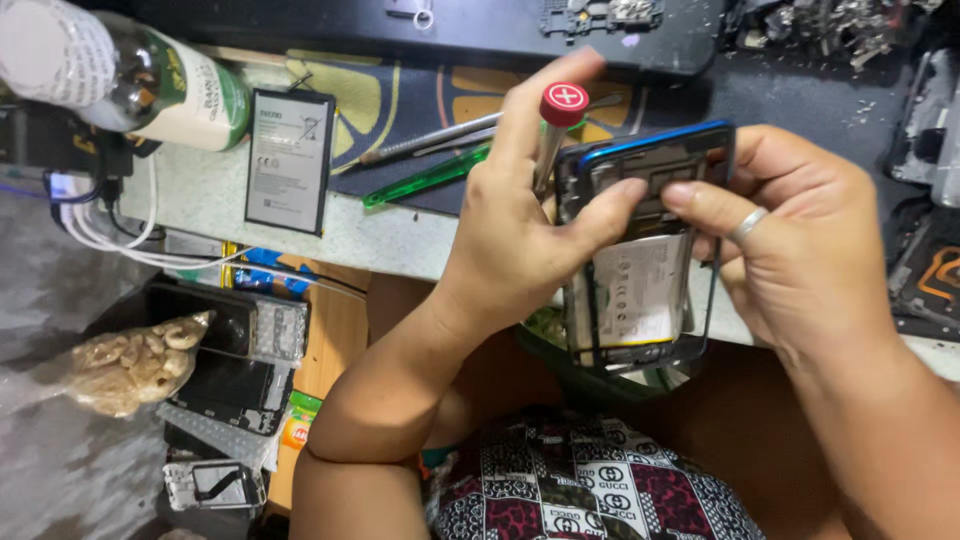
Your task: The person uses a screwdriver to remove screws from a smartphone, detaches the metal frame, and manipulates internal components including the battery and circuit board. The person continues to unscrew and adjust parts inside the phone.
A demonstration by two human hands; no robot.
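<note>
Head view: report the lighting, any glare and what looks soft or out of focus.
Head view: even, bright light with only soft shadows; glare on the glass bottle at top left; the opened phone, the red-capped screwdriver and the left hand are fairly sharp, the right hand too; the bottle's pale cap end is near the lens, blurred and stretched.

A phone repair workshop is showing itself here — a small, crowded bench with loose parts lying everywhere. A spare phone battery (pixel 290 160) is resting on the pale worktop (pixel 200 195), beside a dark work mat (pixel 400 105) carrying metal tweezers (pixel 430 140) and a green plastic pry tool (pixel 425 178). Stripped phone frames (pixel 600 15) and small scrap parts (pixel 830 30) are piling up along the far edge — more gutted phones (pixel 235 370) are sitting on a lower shelf, near white charging cables (pixel 110 235).
</note>
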